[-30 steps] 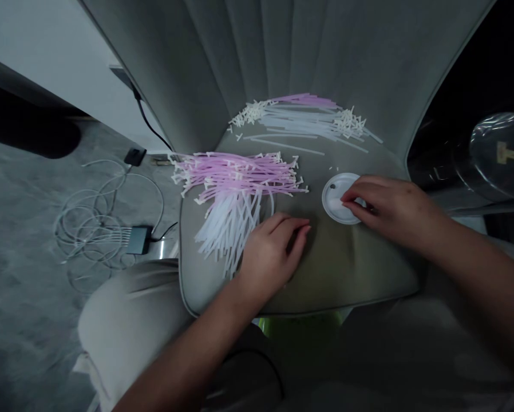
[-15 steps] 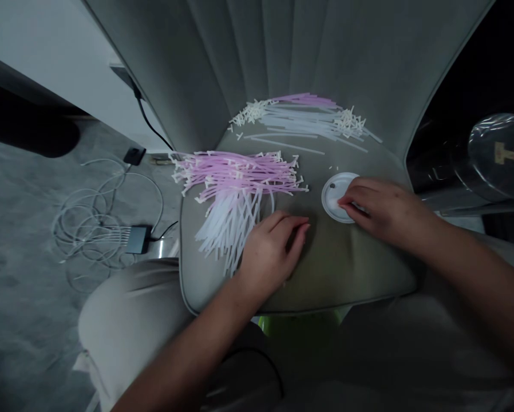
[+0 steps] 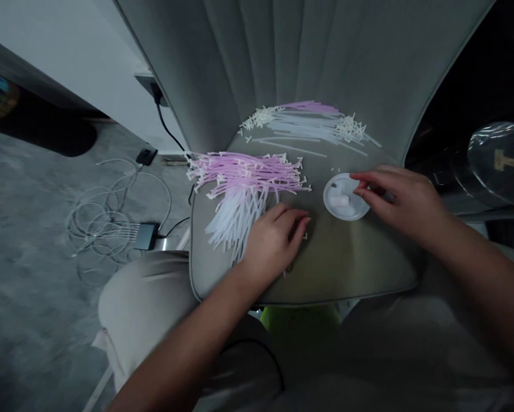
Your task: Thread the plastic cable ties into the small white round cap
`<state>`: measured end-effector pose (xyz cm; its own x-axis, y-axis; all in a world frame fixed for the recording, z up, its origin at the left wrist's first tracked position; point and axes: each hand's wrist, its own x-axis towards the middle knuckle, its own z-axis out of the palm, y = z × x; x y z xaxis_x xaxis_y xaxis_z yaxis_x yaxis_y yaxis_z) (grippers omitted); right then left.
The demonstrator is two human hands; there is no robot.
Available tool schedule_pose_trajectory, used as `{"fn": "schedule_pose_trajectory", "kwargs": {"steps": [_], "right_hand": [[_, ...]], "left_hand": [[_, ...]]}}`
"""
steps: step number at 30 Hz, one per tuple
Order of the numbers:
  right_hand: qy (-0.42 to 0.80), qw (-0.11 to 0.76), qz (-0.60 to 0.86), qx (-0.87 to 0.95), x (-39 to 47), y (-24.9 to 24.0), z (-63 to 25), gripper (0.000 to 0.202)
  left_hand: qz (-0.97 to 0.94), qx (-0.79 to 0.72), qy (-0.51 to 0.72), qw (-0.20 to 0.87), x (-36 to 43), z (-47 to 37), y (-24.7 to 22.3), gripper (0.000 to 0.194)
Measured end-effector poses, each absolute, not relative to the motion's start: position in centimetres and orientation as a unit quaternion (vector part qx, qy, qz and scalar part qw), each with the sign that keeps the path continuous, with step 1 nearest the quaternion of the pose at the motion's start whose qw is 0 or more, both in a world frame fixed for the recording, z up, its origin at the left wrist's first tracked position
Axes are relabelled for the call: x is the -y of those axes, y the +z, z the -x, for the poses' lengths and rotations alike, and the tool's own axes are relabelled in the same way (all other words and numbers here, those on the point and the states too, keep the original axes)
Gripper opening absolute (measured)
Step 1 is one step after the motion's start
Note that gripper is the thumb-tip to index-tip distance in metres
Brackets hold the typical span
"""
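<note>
My left hand (image 3: 275, 233) is closed in a pinch over the front of the chair seat, beside a pile of white tubes (image 3: 235, 220). A small white fitting (image 3: 305, 236) shows near its fingertips; what the pinch holds I cannot make out. My right hand (image 3: 394, 191) has thumb and finger nearly together over the right rim of a round white lid (image 3: 346, 214), and anything between them is too small to tell. A white piece (image 3: 339, 201) lies in the lid. Pink tubes with white ends (image 3: 248, 170) lie above the white ones.
Loose white tubes (image 3: 300, 123), white fittings (image 3: 350, 127) and a few pink tubes (image 3: 312, 106) lie along the rear of the grey chair seat (image 3: 325, 274). On the floor at left sit coiled cables (image 3: 106, 214) and a dark box (image 3: 146, 236).
My right hand has lifted from the middle of the lid to its right edge, uncovering the white piece. My left hand stays nearly in place. The view has shifted slightly.
</note>
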<state>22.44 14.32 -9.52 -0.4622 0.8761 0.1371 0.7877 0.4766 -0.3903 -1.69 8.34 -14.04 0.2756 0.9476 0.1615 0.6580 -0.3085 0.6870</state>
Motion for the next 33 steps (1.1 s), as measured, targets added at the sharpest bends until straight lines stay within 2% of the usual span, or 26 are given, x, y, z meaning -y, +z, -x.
{"fn": "schedule_pose_trajectory", "kwargs": {"steps": [5, 10, 13, 16, 20, 24, 33], "right_hand": [[0.146, 0.189, 0.492, 0.837, -14.8, -9.7, -22.6, 0.021], [0.173, 0.271, 0.539, 0.779, -15.6, -9.5, -22.3, 0.017], [0.236, 0.332, 0.562, 0.72, -15.9, -9.7, -21.8, 0.015], [0.354, 0.402, 0.556, 0.636, -16.1, -10.0, -21.1, 0.016], [0.438, 0.484, 0.536, 0.536, -15.6, -10.0, -20.4, 0.015], [0.511, 0.495, 0.524, 0.468, -14.4, -10.0, -20.5, 0.02], [0.582, 0.521, 0.503, 0.369, -12.4, -9.4, -21.3, 0.026]], "left_hand": [[-0.756, -0.537, 0.279, 0.25, -8.3, 1.6, -13.6, 0.023], [-0.76, -0.537, 0.279, 0.236, -8.5, 1.7, -13.7, 0.022], [-0.753, -0.575, 0.243, 0.206, -8.5, 1.5, -13.7, 0.021], [-0.75, -0.603, 0.205, 0.177, -8.2, 1.2, -13.3, 0.021], [-0.73, -0.629, 0.202, 0.174, -7.2, 0.7, -12.5, 0.024], [-0.724, -0.624, 0.233, 0.178, -6.3, 0.6, -12.2, 0.033], [-0.763, -0.553, 0.281, 0.181, -6.1, 0.5, -12.0, 0.028]]}}
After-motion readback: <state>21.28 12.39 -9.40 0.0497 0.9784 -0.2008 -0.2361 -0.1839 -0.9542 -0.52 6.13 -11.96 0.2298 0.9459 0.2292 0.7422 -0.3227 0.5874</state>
